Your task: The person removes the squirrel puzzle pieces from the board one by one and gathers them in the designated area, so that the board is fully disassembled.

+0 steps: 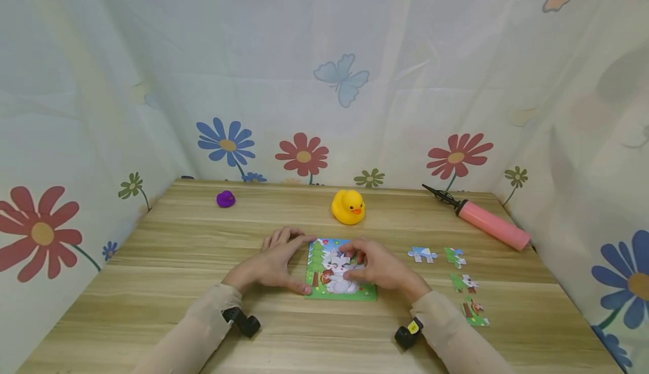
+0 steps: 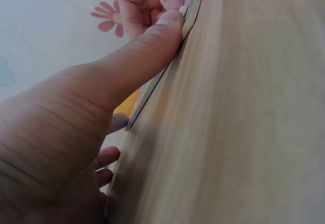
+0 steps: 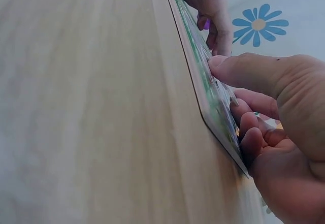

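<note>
"What does the head view show?"

"A puzzle board (image 1: 324,297) on the tabletop (image 1: 284,334), between the two hands. The left hand (image 1: 274,261) is spread along its left side, thumb at the near corner. The right hand (image 1: 377,264) reaches over its right part with bent fingers."

"Any containers?"

"No box or cup that I can see. The board comes closest, bearing its picture of a white animal by a tree. Four loose puzzle pieces (image 1: 463,283) lie on the tabletop to the right. A yellow duck (image 1: 348,207) sits beyond the board, with a purple duck (image 1: 225,199) and a pink pump (image 1: 492,225) farther off."

"And the left wrist view?"

"The left thumb lies nearly straight against the board's edge. If that steadying touch slackened, I'd expect a sideways push to skid the board."

"The right wrist view?"

"The right thumb touches the picture, other fingers curled near the board's edge. I can't tell whether they pinch a piece."

"What's the risk there?"

"Pressing a misaligned piece might bend its tab or lift neighbours; a drawn-back right sleeve (image 1: 446,317) could brush the loose ones."
</note>
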Demonstrator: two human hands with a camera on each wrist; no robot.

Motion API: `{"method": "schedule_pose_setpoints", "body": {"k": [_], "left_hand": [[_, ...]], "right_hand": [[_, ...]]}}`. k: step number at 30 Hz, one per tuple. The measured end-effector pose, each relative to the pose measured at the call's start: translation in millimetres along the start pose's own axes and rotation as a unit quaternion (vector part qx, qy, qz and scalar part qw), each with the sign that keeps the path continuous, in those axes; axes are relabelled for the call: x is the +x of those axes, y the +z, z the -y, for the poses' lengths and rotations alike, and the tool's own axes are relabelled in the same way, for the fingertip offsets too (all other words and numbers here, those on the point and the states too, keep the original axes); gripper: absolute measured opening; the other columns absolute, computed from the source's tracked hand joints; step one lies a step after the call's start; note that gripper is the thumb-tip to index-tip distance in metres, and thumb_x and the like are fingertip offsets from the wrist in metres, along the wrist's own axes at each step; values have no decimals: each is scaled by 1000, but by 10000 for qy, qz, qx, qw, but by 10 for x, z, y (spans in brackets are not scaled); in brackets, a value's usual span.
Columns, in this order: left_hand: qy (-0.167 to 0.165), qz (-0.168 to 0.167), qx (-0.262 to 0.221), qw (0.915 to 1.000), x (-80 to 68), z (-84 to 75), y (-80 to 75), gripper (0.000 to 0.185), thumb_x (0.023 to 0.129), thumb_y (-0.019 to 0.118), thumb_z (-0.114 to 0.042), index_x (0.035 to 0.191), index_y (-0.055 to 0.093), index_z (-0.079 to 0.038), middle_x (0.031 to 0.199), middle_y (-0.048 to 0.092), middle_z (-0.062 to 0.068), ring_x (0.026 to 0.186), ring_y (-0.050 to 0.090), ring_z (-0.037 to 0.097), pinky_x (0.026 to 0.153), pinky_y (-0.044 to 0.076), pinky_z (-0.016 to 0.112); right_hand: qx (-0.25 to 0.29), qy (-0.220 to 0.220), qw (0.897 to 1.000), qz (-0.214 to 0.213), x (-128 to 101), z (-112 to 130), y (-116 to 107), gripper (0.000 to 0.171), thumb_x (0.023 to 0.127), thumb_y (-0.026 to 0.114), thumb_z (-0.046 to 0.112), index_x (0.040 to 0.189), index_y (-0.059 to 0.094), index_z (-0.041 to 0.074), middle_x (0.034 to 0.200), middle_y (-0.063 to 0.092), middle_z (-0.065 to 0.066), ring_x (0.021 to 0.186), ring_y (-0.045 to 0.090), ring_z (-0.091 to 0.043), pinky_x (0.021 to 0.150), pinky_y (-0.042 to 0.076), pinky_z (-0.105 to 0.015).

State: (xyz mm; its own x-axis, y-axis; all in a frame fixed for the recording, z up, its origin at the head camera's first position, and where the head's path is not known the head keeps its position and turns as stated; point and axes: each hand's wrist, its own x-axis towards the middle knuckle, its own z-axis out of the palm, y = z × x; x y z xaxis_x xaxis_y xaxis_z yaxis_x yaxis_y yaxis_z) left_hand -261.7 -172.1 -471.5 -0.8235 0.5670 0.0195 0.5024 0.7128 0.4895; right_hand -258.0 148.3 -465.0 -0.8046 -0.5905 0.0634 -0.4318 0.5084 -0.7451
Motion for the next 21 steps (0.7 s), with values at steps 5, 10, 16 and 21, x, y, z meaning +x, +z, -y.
{"method": "schedule_pose_setpoints", "body": {"k": [5,10,16,21], "left_hand": [[17,-12,-17,10000,-6,-12,-4,122,71,96,-74,170,45,-26,169,33,15,152,28,41,118,24,65],[7,-13,-58,10000,-15,-21,6,120,72,96,-73,170,45,-26,169,33,15,151,29,41,117,25,66],[26,-18,-30,10000,-12,-16,2,121,71,96,-73,170,45,-25,169,33,15,151,29,41,117,25,66],[36,-42,-12,10000,-9,-16,-3,123,71,97,-73,171,44,-25,169,33,16,151,30,41,117,25,66]], "right_hand": [[-20,114,9999,-33,14,10,3,51,94,92,18,140,74,7,109,69,1,94,59,-19,81,51,-28],[56,87,9999,-40,7,9,-5,51,94,92,18,141,74,6,108,69,0,94,60,-20,81,51,-27],[160,99,9998,-16,-2,9,-27,54,96,92,23,144,72,8,108,69,-2,94,60,-21,80,51,-27],[217,159,9996,-48,-19,48,-90,55,97,91,25,146,72,10,113,69,-2,98,61,-26,81,51,-28]]}}
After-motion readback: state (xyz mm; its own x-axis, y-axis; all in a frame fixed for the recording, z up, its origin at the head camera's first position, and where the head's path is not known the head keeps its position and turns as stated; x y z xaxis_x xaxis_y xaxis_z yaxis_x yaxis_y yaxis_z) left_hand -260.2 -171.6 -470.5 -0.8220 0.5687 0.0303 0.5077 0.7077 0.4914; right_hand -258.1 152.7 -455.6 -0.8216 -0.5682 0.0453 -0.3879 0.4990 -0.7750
